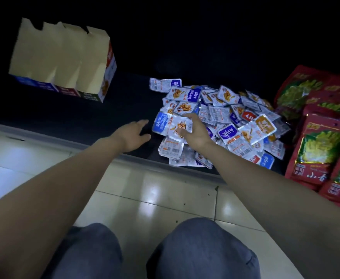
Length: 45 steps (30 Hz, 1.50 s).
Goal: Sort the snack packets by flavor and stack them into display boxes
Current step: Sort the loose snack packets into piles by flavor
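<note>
A heap of small silvery snack packets (221, 115) with blue, purple, red and orange labels lies on a dark low shelf. My right hand (195, 131) grips a blue-labelled packet (169, 123) at the heap's left edge, thumb on top and fingers behind it. My left hand (133, 133) hovers just left of that packet with its fingers loosely spread and holds nothing. A row of cardboard display boxes (62, 57) stands at the far left of the shelf, open tops toward me, with blue, purple and green front panels.
Large red bags (322, 154) with yellow-green pictures are stacked on the right, touching the heap. The shelf's metal front edge (96, 148) runs diagonally below my hands. Glossy white floor tiles (145, 198) and my two knees in grey trousers fill the foreground.
</note>
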Each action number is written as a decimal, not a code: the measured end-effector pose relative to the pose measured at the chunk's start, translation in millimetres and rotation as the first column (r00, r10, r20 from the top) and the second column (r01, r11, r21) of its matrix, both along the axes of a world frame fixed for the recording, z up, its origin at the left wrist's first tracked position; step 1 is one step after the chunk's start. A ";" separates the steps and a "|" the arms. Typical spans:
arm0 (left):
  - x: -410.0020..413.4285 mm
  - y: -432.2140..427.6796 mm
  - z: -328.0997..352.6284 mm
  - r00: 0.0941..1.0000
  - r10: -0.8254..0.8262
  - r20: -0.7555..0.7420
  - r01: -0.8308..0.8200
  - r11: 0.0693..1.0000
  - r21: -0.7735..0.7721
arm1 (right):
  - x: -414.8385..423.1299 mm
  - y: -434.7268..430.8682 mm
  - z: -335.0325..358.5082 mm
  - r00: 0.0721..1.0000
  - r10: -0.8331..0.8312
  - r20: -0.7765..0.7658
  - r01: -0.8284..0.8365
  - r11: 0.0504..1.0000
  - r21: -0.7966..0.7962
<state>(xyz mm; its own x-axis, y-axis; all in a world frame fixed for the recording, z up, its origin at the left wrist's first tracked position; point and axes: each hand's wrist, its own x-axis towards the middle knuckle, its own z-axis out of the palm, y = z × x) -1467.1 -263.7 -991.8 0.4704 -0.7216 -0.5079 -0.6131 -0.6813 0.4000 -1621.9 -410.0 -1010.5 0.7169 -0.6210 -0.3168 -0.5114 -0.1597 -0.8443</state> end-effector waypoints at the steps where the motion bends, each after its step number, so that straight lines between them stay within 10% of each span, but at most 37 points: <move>1: 7.1 2.2 0.0 0.999 0.029 -0.019 -0.030 0.999 -0.016 | 8.1 3.7 0.6 0.999 -0.013 0.033 0.012 1.000 0.011; 11: 85.8 28.0 -8.1 0.659 0.305 -0.687 -0.456 0.889 -0.043 | 105.7 58.6 -1.0 0.960 -0.273 0.065 0.256 0.946 0.198; 22: 163.0 57.7 -23.6 0.703 0.295 -0.647 -0.357 0.933 0.038 | 169.7 94.0 -1.6 0.844 -0.473 -0.251 0.469 0.880 -0.081; 27: 184.0 75.5 -35.9 0.686 0.325 -0.651 -0.367 0.927 0.077 | 190.7 126.6 1.0 0.861 -0.328 -0.388 0.274 0.943 -0.189; 36: 205.7 90.6 -38.9 0.632 0.354 -0.690 -0.395 0.913 0.106 | 234.0 158.9 3.5 0.916 0.031 -0.401 0.040 0.985 0.168; 45: 244.9 137.8 -53.0 0.925 0.224 -0.306 -0.242 0.970 -0.020 | 273.3 182.1 -17.5 0.937 0.050 -0.345 0.030 0.974 0.223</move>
